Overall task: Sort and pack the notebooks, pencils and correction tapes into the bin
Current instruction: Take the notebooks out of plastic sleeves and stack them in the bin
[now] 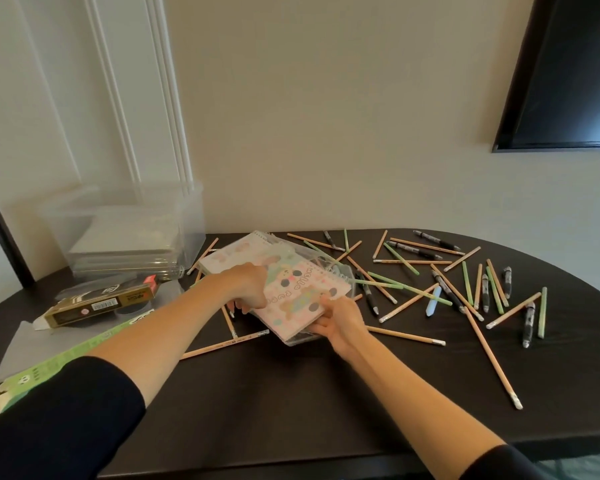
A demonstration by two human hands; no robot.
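Beside clear bin [189,223], left hand [247,285] and right hand [341,323], grip tight on notebook stack [300,289].

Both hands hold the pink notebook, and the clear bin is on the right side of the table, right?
No. The left hand and right hand do hold the pink notebook, but the clear bin is on the left of the table, as the head view shows.

Bin [125,233] left of notebooks [291,289]
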